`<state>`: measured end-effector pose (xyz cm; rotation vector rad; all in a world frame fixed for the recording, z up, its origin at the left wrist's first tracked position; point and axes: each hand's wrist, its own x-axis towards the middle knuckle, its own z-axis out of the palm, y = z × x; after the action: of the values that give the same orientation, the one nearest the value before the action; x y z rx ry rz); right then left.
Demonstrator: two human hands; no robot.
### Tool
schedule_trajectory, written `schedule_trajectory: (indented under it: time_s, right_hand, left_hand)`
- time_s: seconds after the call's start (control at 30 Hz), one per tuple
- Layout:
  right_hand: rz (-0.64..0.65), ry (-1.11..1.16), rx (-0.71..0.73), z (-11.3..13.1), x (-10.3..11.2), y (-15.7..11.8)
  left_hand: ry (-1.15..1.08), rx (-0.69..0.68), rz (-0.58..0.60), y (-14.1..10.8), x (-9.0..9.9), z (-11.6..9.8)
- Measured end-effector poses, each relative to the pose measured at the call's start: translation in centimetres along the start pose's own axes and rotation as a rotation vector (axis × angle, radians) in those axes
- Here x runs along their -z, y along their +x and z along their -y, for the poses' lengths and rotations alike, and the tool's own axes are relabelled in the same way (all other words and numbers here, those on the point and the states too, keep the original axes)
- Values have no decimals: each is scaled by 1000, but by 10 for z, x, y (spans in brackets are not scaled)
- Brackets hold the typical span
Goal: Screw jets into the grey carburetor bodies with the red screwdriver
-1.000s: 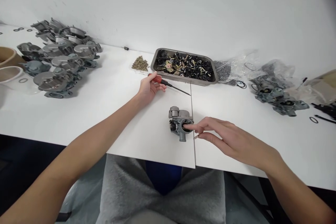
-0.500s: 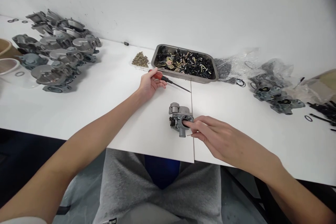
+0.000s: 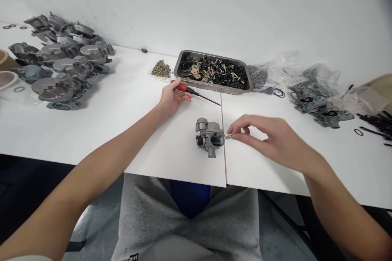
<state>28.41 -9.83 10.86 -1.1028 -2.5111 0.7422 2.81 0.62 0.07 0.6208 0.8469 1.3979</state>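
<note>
A grey metal carburetor (image 3: 210,136) rests on the white table, its round bore facing up toward me. My left hand (image 3: 174,97) is closed around the red handle of a screwdriver (image 3: 200,96), whose dark shaft points right, above the carburetor. Just right of the bore, my right hand (image 3: 260,136) pinches a small, thin, pale piece (image 3: 228,136) between thumb and fingers; its exact shape is too small to tell.
Behind the hands stands a metal tray (image 3: 214,88) of mixed small parts, beside a pile of brass pieces (image 3: 161,68). Many carburetors (image 3: 61,85) crowd the left. Plastic bags (image 3: 283,69), more carburetors (image 3: 321,108) and black rods (image 3: 375,130) lie right.
My right hand has moved right and up, its finger out of the carburetor's bore, which now shows uncovered. My left hand still holds the screwdriver. The view has shifted slightly.
</note>
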Motion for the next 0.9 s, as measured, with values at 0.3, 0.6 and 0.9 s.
schedule_trajectory:
  time_s: [0.3,0.6,0.9]
  right_hand:
    - [243,143,-71,9,10,35]
    - [405,-30,-141,14,7,1]
    - [336,-211,92,13,0,0]
  left_hand:
    - [2,-5,8,0,1,-1]
    - [-14,-3,10,0,-1,-1]
    - [-18,-19,22,1,1,0]
